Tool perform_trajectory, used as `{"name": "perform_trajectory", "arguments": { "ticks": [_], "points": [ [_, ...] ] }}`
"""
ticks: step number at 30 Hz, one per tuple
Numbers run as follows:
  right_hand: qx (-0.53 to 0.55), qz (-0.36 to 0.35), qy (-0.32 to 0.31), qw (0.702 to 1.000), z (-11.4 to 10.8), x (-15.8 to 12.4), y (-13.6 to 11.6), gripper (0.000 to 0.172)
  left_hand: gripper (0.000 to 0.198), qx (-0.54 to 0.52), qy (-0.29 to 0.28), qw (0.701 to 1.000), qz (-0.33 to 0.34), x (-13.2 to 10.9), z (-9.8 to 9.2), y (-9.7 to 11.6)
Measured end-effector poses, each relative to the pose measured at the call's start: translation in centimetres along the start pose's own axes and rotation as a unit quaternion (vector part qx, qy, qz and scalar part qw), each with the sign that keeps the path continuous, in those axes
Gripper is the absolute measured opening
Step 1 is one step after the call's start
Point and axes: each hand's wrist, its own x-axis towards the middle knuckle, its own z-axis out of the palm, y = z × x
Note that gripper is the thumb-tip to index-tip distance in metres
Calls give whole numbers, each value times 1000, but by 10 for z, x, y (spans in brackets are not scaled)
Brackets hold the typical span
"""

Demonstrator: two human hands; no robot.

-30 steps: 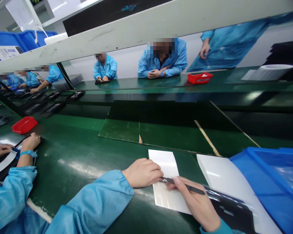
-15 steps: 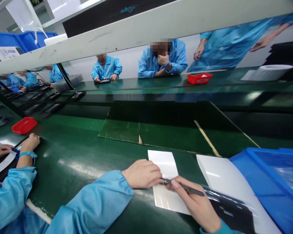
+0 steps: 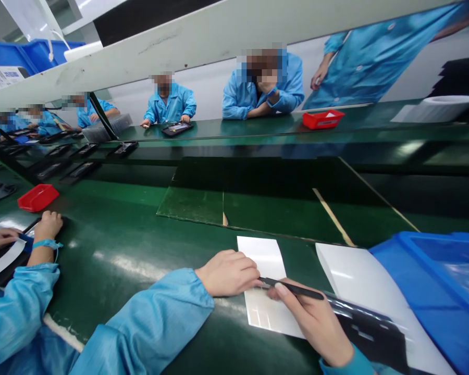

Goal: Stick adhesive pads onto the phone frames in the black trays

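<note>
My right hand [image 3: 316, 320] grips dark tweezers [image 3: 303, 290] in a pinch, their tips pointing left. The tips meet the fingertips of my left hand [image 3: 229, 273]. Its fingers are bent and pressed together, and whatever they hold is hidden. Both hands are over a glossy white sheet [image 3: 261, 255] on the green table [image 3: 140, 250]. Beyond my right wrist lies a black, shiny sheet-like piece [image 3: 375, 338], partly covered by that hand, on a larger white sheet [image 3: 359, 276].
A blue bin [image 3: 426, 260] with clear plastic inside stands at the right. To the left, a co-worker's hands [image 3: 49, 225] work on a dark device near a red tray [image 3: 38, 198]. Ahead is a green board [image 3: 250, 208]; more co-workers sit across the bench.
The tweezers lie at a slightly flatter angle in my right hand. My left hand stays almost in place. Across the bench, a co-worker's device has shifted right and one hand has come off it.
</note>
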Motion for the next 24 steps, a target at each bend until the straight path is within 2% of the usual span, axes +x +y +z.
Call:
{"name": "perform_trajectory", "arguments": {
  "ticks": [4, 10, 18, 24],
  "points": [
    [13, 11, 13, 1000, 1, 1, -4, 47, 39, 1, -9, 1000, 2, 1, 0, 0],
    [17, -3, 17, 1000, 2, 1, -6, 48, 44, -6, 9, 1000, 11, 1, 3, -1],
    [11, -3, 39, 999, 4, 0, -5, 49, 28, -8, 9, 1000, 5, -1, 2, -1],
    [16, -8, -15, 1000, -1, 1, 3, 41, 31, -7, 1, 1000, 7, -1, 1, -1]
  ]
}}
